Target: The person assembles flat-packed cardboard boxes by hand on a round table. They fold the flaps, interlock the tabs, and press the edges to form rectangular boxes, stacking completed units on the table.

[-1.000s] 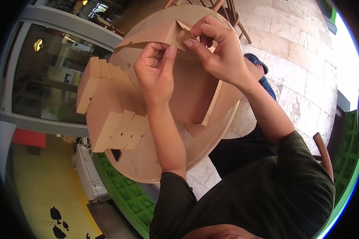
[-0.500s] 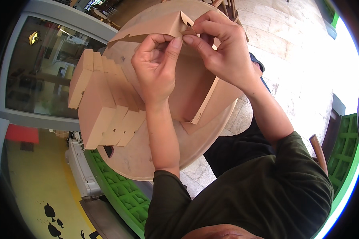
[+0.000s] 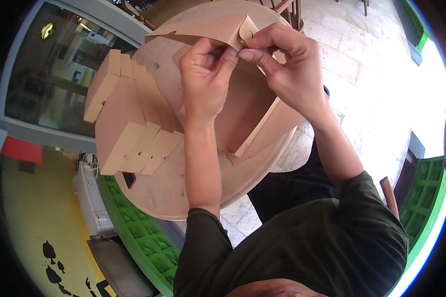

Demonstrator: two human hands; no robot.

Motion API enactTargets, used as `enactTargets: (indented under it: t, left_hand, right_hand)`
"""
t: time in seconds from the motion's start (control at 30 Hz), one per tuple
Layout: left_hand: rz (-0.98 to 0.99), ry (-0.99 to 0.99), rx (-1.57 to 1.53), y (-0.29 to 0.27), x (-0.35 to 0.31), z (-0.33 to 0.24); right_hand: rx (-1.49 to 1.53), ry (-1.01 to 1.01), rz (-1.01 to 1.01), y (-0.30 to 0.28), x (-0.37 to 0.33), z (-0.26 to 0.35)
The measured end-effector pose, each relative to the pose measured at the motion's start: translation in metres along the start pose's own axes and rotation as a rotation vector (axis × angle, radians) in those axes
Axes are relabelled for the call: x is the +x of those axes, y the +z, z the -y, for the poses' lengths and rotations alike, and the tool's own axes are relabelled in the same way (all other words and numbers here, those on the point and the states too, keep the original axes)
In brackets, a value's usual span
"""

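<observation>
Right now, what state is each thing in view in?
Cardboard box: open, interior showing.
Left hand: pinching box edge.
Right hand: pinching corner flap.
Boxes at left: grouped, overlapping.
White cable: loosely coiled.
Lamp, upper left: glowing.

The person is wearing a dark olive-green, short-sleeved shirt (image 3: 302, 242) of matte, soft-looking fabric, which is creasing into shallow folds across the front. Its loose left sleeve (image 3: 203, 232) is ending in a simple hem near the elbow, and its equally dark, wide right sleeve (image 3: 369, 198) is covering the upper arm. Beside the shirt, black cloth trousers (image 3: 292, 190) are showing, their finer details disappearing into shadow. The slender left forearm (image 3: 203, 168) and right forearm (image 3: 336, 143) are emerging uncovered, and the left hand (image 3: 205, 81) and right hand (image 3: 297, 69) are showing bare.
</observation>
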State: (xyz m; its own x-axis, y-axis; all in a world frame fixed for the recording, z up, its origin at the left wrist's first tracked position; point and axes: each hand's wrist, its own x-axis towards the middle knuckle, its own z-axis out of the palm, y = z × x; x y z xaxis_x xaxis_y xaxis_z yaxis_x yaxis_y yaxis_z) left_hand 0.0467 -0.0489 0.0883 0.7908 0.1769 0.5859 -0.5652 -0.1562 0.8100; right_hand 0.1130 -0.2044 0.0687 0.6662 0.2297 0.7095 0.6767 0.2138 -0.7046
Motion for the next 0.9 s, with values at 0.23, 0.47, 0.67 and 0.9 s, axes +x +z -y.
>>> enactTargets:
  t: [0.23, 0.47, 0.67, 0.9]
  left_hand:
    - [0.026, -0.072, -0.373, 0.002, -0.001, 0.007]
    - [0.085, -0.048, -0.016, -0.007, 0.006, 0.005]
    - [-0.064, -0.409, 1.098, -0.069, 0.009, 0.004]
    - [0.187, -0.840, 1.328, -0.096, -0.007, 0.086]
  right_hand:
    - [-0.219, -0.164, -0.020, 0.012, -0.017, 0.021]
    - [-0.526, -0.208, -0.072, -0.005, -0.008, 0.002]
    - [-0.500, -0.186, -0.169, -0.045, 0.068, -0.051]
    - [-0.630, 0.123, -0.058, -0.037, 0.123, -0.107]
